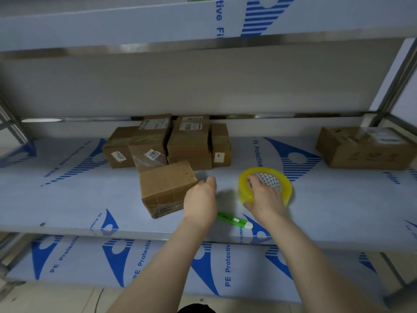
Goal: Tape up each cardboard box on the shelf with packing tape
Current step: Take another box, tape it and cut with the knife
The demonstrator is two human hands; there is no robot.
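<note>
R grip clenches the tape roll, fingers in its core, prob. to bring it to the box just left of the L grip, which, loose & empty, touches its edge on the shelf.
</note>
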